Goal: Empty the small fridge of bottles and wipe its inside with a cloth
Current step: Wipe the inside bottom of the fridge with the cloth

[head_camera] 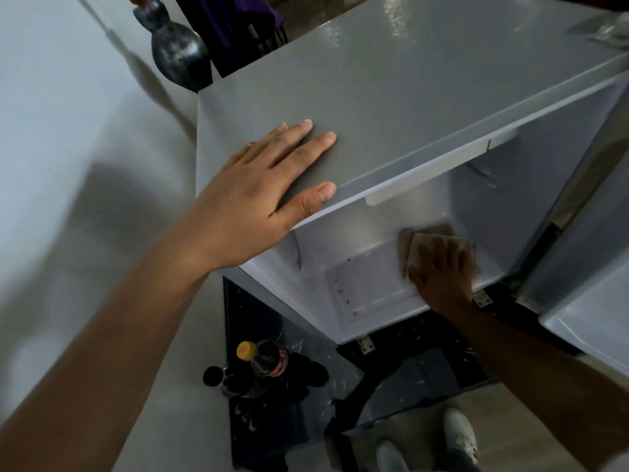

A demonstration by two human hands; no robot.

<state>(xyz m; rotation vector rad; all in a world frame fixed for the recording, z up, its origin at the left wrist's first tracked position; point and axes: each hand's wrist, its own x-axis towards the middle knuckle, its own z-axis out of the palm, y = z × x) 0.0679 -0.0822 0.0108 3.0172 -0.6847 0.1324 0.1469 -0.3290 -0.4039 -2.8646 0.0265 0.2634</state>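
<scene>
The small grey fridge (391,107) stands open below me, and no bottles show in the part of its white inside that I can see. My left hand (269,192) lies flat on the fridge top near its front edge, fingers apart. My right hand (442,267) reaches into the fridge and presses a beige cloth (425,238) against the inside back wall. Down on the dark floor at the left stand a cola bottle with a yellow cap (265,361) and a second dark bottle with a black cap (221,379).
The fridge door (585,301) hangs open at the right. A dark round vase (177,52) stands behind the fridge's left corner, next to a white wall. My two white shoes (459,434) are at the bottom.
</scene>
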